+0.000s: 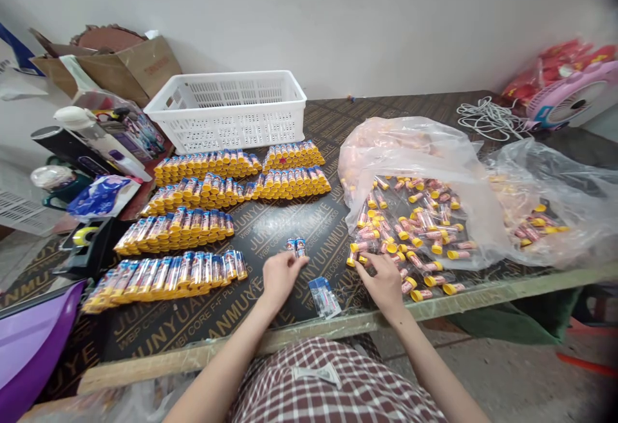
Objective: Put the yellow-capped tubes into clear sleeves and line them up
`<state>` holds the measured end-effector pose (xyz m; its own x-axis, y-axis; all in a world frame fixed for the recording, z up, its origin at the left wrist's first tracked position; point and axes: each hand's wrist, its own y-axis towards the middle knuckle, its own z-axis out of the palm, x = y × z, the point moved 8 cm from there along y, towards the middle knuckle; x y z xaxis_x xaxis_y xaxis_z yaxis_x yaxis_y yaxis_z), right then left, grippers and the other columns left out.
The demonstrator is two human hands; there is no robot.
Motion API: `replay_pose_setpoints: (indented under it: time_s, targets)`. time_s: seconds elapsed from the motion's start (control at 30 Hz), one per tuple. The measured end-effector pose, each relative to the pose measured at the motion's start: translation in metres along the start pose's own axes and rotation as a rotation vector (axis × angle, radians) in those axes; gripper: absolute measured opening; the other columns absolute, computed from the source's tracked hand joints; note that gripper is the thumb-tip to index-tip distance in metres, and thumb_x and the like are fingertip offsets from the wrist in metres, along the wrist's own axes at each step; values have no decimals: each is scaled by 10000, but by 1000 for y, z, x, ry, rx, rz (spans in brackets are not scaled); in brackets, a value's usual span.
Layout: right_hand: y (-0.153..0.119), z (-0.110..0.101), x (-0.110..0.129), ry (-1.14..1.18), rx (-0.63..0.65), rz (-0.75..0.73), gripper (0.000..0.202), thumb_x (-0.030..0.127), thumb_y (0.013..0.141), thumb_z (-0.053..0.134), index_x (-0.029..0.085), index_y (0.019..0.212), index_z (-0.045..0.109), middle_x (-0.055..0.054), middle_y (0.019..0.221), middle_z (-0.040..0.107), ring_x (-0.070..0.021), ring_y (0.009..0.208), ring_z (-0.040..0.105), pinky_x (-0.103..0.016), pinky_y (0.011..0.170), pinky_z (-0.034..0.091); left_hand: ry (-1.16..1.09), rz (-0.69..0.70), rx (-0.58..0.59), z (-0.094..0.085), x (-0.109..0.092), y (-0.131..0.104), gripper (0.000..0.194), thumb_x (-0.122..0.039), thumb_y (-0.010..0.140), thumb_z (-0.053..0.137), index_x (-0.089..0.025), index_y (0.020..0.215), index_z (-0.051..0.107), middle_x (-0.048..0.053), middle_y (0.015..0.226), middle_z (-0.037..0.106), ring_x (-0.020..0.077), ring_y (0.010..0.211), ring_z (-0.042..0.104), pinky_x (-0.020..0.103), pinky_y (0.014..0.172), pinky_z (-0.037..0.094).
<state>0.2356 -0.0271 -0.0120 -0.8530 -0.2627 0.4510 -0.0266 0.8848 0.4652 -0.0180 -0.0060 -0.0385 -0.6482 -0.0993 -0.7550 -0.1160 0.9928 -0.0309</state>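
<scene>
My left hand (281, 273) is closed at the lower end of two small blue-topped tubes (296, 247) near the table's middle. My right hand (381, 277) has thumb and finger pinched on a yellow-capped tube (352, 258) at the left edge of a loose pile of pink-labelled tubes (427, 219). That pile lies in front of and inside a clear plastic bag (410, 146). Stacked rows of blue-and-yellow tubes (178, 273) fill the left side. Between my hands, nearer the front edge, lie flat printed sleeves (325, 297).
A white basket (232, 114) stands behind the rows. At far left are a tape dispenser (87, 246), bottles and a cardboard box (140, 69). Another plastic bag (545, 197), a white cord (492, 118) and a pink fan (574, 98) are at right.
</scene>
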Motion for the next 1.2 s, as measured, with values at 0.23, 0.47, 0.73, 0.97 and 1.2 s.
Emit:
replay_pose_setpoints:
  time_s: [0.23, 0.47, 0.73, 0.97, 1.2]
  targets:
    - [11, 24, 12, -383, 127, -4, 321, 413, 790, 599, 165, 992, 627, -99, 742, 623, -262, 741, 538, -340, 655, 391, 111, 106, 258, 43, -12, -39, 80, -238, 734, 652, -204, 678, 605, 14, 712, 609, 163, 667, 529, 244, 613, 293]
    - [9, 30, 14, -391, 182, 16, 321, 239, 770, 554, 173, 1082, 592, -90, 779, 632, -247, 752, 541, -319, 643, 386, 139, 144, 298, 43, -16, -43, 92, -189, 795, 562, -216, 721, 611, 24, 723, 637, 183, 703, 576, 256, 645, 322]
    - [0, 5, 9, 198, 98, 156, 221, 233, 814, 527, 182, 976, 670, -78, 881, 662, -205, 768, 616, -347, 715, 509, -313, 30, 178, 25, -18, -36, 117, -231, 734, 592, -193, 661, 509, -22, 624, 551, 129, 597, 521, 235, 597, 371]
    - [-5, -12, 26, 679, 23, 327, 246, 281, 801, 615, 222, 1034, 669, -69, 1001, 612, -173, 818, 628, -316, 720, 569, -1036, -408, 184, 25, -3, -16, 455, -235, 485, 813, -162, 863, 570, -17, 636, 652, 113, 533, 582, 223, 557, 450]
    - [-9, -16, 54, 695, 40, 259, 248, 231, 828, 591, 237, 1065, 664, -58, 987, 590, -148, 788, 626, -286, 710, 577, -1243, -554, 89, 27, 8, -12, 354, -322, 465, 852, -101, 677, 676, 37, 657, 680, 107, 568, 608, 219, 570, 498]
